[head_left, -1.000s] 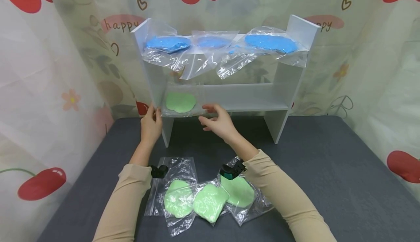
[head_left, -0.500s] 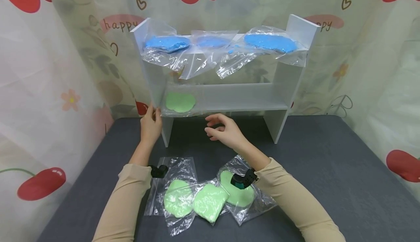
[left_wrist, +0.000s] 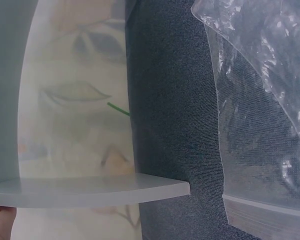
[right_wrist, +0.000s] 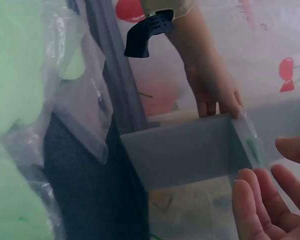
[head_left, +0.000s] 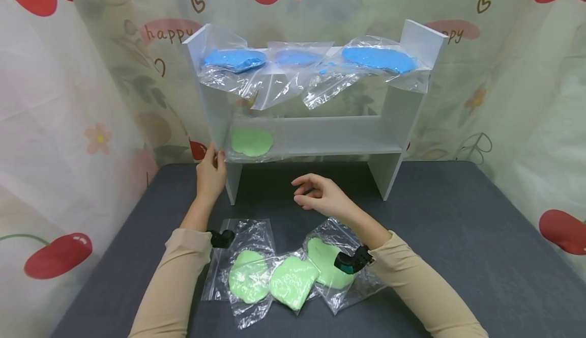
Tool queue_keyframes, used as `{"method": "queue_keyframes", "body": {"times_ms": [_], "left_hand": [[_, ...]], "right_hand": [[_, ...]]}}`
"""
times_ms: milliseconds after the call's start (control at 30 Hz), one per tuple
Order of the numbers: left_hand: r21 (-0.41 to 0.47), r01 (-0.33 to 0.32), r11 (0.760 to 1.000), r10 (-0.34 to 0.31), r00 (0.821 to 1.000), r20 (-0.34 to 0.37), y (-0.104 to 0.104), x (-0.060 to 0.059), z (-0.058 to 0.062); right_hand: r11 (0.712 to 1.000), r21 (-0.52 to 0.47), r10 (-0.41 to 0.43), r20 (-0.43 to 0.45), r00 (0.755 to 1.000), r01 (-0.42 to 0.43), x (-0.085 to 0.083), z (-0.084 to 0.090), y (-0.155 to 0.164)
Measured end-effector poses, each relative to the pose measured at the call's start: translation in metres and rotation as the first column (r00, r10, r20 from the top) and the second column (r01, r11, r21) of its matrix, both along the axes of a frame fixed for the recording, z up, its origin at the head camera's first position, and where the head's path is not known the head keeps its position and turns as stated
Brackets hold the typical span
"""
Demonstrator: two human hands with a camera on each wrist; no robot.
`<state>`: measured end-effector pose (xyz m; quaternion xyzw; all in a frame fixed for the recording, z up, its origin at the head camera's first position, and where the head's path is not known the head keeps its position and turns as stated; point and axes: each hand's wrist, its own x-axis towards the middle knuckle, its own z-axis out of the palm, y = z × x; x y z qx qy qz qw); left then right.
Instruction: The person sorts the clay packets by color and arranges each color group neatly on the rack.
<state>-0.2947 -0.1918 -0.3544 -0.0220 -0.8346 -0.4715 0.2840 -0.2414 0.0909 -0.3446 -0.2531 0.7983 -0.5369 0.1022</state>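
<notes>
A clear bag of green dough (head_left: 251, 143) lies at the left end of the lower board of a white shelf (head_left: 348, 137). My left hand (head_left: 210, 172) is at the front edge of the shelf's left side panel, where thumb and fingers pinch the bag's left corner; the right wrist view shows this left hand (right_wrist: 212, 90) at the same spot. My right hand (head_left: 316, 195) hovers empty above the table in front of the shelf, its fingers loosely curled. Three more green dough bags (head_left: 293, 282) lie between my forearms.
Three bags of blue dough (head_left: 377, 60) sit on the shelf's top board and hang over its front edge. The shelf stands at the back of a dark grey table (head_left: 458, 236). Printed curtains (head_left: 68, 124) close in the back and both sides.
My right hand let go at the lower board and drew back down towards me. The left hand and the bag on the board stayed where they were.
</notes>
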Motion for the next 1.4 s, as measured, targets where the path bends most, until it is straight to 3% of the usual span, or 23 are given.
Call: {"method": "queue_keyframes", "body": {"times_ms": [233,900,1200,1400], "left_hand": [[-0.002,-0.004,1.0,0.004,1.0,0.0,0.0,0.0,0.0],[-0.012,0.005,1.0,-0.005,1.0,0.025,0.0,0.0,0.0],[-0.003,0.016,1.0,-0.015,0.999,0.031,0.001,0.002,0.001],[0.005,0.01,1.0,-0.011,0.999,0.031,0.0,0.001,0.0]], "right_hand": [[0.993,0.082,0.083,-0.007,0.997,-0.082,0.005,-0.013,0.016],[0.974,0.159,0.158,0.018,0.987,-0.159,0.01,-0.05,0.055],[0.97,0.206,0.126,0.043,0.991,-0.132,0.014,-0.062,0.068],[0.964,0.249,0.093,0.0,0.996,-0.09,0.016,-0.066,0.076]]}}
